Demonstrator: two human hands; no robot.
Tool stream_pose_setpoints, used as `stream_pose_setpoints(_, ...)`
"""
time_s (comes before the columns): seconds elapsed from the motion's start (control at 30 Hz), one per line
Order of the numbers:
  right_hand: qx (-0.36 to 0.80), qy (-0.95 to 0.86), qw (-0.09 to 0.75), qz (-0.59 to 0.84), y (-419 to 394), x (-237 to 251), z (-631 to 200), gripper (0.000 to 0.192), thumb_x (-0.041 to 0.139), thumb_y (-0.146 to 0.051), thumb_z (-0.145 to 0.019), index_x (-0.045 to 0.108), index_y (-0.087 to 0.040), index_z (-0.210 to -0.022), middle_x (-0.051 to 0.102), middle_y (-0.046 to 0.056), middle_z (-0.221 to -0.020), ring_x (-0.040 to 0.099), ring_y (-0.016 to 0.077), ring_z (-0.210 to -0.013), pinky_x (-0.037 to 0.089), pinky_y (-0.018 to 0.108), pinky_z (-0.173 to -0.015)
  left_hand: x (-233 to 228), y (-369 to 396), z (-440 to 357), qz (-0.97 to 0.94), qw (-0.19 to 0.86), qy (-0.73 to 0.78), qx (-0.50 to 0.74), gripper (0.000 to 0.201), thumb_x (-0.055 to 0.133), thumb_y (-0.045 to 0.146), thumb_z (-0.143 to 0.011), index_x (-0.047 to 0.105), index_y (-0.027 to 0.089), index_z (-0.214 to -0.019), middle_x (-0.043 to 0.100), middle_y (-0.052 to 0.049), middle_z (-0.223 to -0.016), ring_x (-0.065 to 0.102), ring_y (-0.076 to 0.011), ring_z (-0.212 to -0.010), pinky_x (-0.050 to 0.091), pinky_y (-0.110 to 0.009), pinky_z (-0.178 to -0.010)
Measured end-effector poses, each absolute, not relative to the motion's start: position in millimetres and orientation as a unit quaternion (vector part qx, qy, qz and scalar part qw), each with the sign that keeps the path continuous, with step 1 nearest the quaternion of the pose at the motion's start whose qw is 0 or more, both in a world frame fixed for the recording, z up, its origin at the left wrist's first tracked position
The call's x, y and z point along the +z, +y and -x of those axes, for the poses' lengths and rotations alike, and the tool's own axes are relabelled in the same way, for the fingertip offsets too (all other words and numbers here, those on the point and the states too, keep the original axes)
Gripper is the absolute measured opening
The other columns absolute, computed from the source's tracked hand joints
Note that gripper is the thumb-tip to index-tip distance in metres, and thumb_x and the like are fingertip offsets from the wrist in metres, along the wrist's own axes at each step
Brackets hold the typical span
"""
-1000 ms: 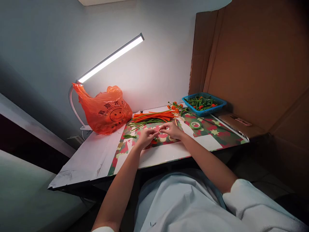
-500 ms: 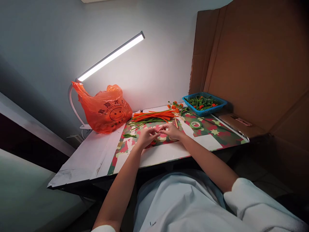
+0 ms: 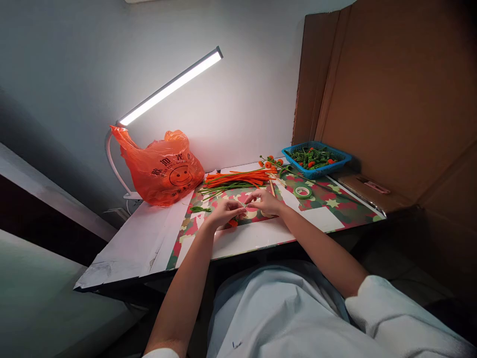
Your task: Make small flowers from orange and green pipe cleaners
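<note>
Head view: left hand [image 3: 223, 213] and right hand [image 3: 265, 201] meeting over the counter [image 3: 149, 238], fingers pinching a small green and orange stem piece [image 3: 234, 222], now dipping lower under the left hand than a moment ago. Lying beyond: orange and green sticks [image 3: 238, 180], tape roll [image 3: 302, 192], blue basket [image 3: 316, 160], orange bag [image 3: 164, 169].

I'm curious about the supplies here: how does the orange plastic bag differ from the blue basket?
The orange plastic bag is soft and crumpled with a smiley face print; the blue basket is rigid, shallow and open. The bag sits far left by the lamp, the basket far right by the cardboard. The basket's green and orange pieces show; the bag's contents do not. Both rest on the table.
</note>
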State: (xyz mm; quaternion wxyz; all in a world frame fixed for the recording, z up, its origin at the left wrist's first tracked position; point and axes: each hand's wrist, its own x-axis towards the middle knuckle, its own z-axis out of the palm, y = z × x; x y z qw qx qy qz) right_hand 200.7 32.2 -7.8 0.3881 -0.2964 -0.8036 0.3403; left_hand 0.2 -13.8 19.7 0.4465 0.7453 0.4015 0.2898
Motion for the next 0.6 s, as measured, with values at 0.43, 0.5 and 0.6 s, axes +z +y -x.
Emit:
stream_pose_setpoints(0.43, 0.315, -0.78, 0.419, 0.341, 29, -3, -197, 0.019, 0.065, -0.036, -0.078, 0.073, -0.018, -0.078, 0.069, 0.006, -0.082, 0.058, 0.0188, -0.083, 0.043, 0.031, -0.075, 11, -13, -17, -0.776, 0.121, 0.488, 0.38, 0.023, 0.065, 0.039, -0.078, 0.067, 0.02, -0.065, 0.07, -0.002, -0.065, 0.059, -0.0148, -0.06, 0.045, -0.029, -0.072)
stream_pose_setpoints(0.5, 0.311, -0.787, 0.413, 0.336, 30, -4, -198, 0.019, 0.066, -0.036, -0.077, 0.073, -0.018, -0.078, 0.069, 0.006, -0.081, 0.057, 0.0197, -0.086, 0.043, 0.031, -0.077, 12, -14, -15, -0.775, 0.209, 0.477, 0.359, 0.027, 0.063, 0.043, -0.08, 0.067, 0.019, -0.067, 0.07, -0.003, -0.064, 0.061, -0.0152, -0.059, 0.046, -0.026, -0.062)
stream_pose_setpoints(0.6, 0.325, -0.798, 0.396, 0.316, 30, -4, -199, 0.019, 0.067, -0.036, -0.076, 0.071, -0.018, -0.074, 0.068, 0.006, -0.079, 0.057, 0.0194, -0.085, 0.043, 0.031, -0.077, 13, -15, -10, -0.756, 0.352, 0.45, 0.32, 0.034, 0.06, 0.049, -0.08, 0.067, 0.016, -0.074, 0.07, -0.005, -0.064, 0.064, -0.0161, -0.058, 0.047, -0.024, -0.056)
